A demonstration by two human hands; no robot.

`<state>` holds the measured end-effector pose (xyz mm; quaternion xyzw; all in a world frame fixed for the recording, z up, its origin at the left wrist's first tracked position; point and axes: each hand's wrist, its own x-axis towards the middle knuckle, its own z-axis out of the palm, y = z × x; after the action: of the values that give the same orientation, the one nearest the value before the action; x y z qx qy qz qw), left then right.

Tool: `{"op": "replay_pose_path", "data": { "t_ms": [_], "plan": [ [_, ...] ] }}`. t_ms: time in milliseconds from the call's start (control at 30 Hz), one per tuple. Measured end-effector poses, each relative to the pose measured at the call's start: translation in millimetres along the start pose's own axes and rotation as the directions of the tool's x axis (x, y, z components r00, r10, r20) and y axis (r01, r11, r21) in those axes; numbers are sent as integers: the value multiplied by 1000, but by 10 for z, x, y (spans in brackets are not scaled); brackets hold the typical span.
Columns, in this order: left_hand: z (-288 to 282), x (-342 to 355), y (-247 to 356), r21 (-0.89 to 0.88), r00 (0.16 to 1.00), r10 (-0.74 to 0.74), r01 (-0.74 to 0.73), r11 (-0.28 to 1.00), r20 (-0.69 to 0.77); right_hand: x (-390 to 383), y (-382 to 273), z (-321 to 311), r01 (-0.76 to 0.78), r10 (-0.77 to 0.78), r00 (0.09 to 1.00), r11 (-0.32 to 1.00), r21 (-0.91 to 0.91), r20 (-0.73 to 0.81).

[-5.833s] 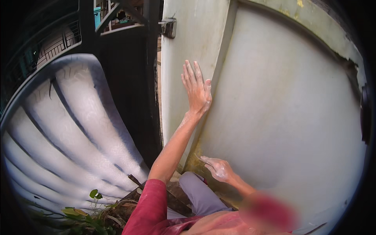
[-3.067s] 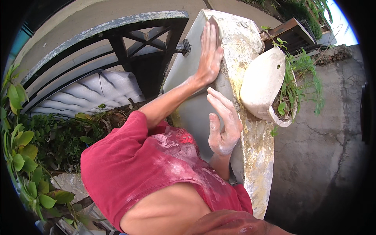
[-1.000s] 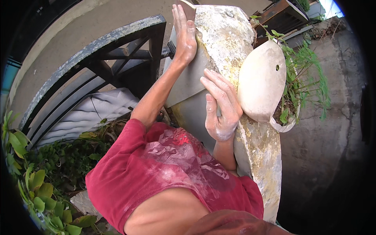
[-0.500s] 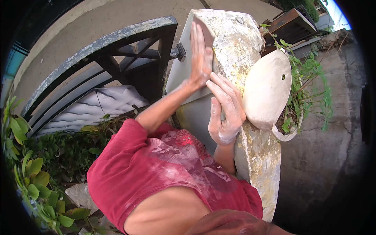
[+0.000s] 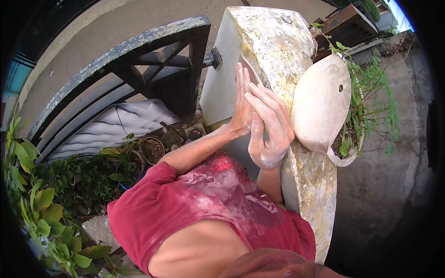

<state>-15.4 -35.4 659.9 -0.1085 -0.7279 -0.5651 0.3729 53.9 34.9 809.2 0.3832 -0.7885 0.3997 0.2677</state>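
Observation:
My left hand (image 5: pixel 242 104), dusted white, lies flat with its fingers stretched out. It presses against a thin brownish sheet (image 5: pixel 252 70), which looks like sandpaper, on the upright side of a wall pillar (image 5: pixel 217 90). The pillar's pale grey side looks smooth, while its top (image 5: pixel 273 39) is weathered with flaking paint. My right hand (image 5: pixel 271 125), also powdery white, is just right of the left hand by the pillar's edge. Its fingers are straight and its thumb stands apart; nothing shows in it. Whether its fingertips touch the sheet is hidden.
A pale planter (image 5: pixel 320 104) with a hole and green plants (image 5: pixel 371 92) stands on the wall, close to my right hand. To the left is a dark metal gate (image 5: pixel 120 60), hinged at the pillar. Leafy plants (image 5: pixel 51 222) and a flowerpot (image 5: pixel 152 150) are lower left.
My left hand and the sheet have slid down the pillar's side toward me, now beside the right hand. My right hand has barely moved. The view has shifted slightly.

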Motion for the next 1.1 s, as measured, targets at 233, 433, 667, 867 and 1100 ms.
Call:
{"op": "replay_pose_path", "data": {
  "t_ms": [233, 433, 667, 867, 1100],
  "plan": [
    [-182, 971, -176, -83, 986, -130, 121, 989, -108, 8, 5, -21, -11, 11, 1000, 999, -46, -12],
    [18, 153, -13, -43, 998, -41, 39, 998, -43, -17, 17, -2, 9, -9, 999, 1000, 2, -37],
    [-147, 723, -84, -86, 988, -116, 108, 990, -101, -67, 3, 13, -24, 31, 996, 996, 85, -84],
    [103, -34, 115, -93, 999, -27, 23, 995, -43, -102, -43, 16, -14, 34, 988, 991, 131, -152],
    [72, -130, 268, -34, 1000, 20, -21, 999, -8, -201, -74, -29, -2, 21, 993, 986, 169, -115]
  ]
}}
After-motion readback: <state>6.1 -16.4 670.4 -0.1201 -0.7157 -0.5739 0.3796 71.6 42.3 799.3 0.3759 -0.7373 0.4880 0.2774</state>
